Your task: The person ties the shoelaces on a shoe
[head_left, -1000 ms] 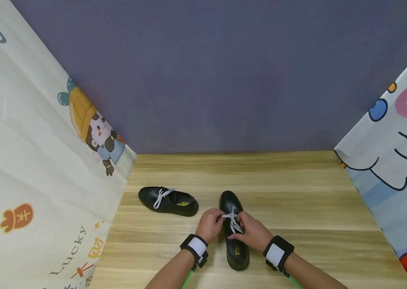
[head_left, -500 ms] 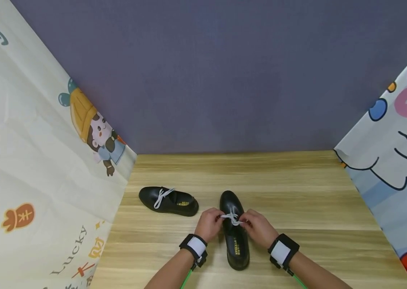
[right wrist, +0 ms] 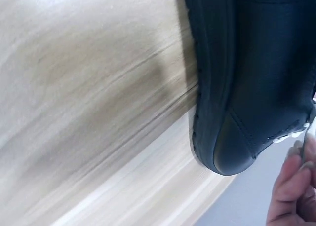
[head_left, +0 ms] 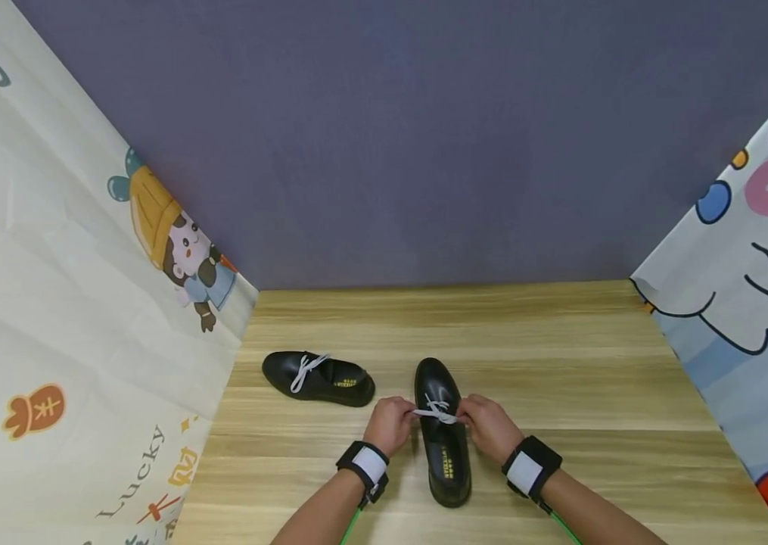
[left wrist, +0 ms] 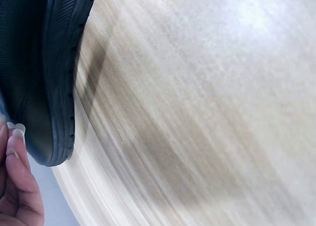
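A black leather shoe (head_left: 435, 378) with a white shoelace (head_left: 435, 412) stands toe-forward on the wooden surface, between both hands. On its left side the left hand (head_left: 389, 426) pinches one part of the lace; at its right side the right hand (head_left: 490, 429) pinches another. The lace runs taut across the shoe between them. In the left wrist view, the curled fingers of the left hand (left wrist: 19, 179) are beside the shoe's toe end. The right wrist view has the right hand (right wrist: 295, 189) near the lacing, partly cut off by the frame edge.
A second black shoe (head_left: 281, 371), its white lace (head_left: 307, 369) tied, lies sideways to the left. The wood-grain surface (head_left: 561, 363) meets a dark grey-blue panel (head_left: 424, 151) behind. Printed sheets flank it at left (head_left: 84, 303) and right (head_left: 731, 325).
The right hand first took hold of the lace's loops at the shoe's middle, then drew outward to the right. The left hand shifted slightly left and down. The loops are pulled into a taut line.
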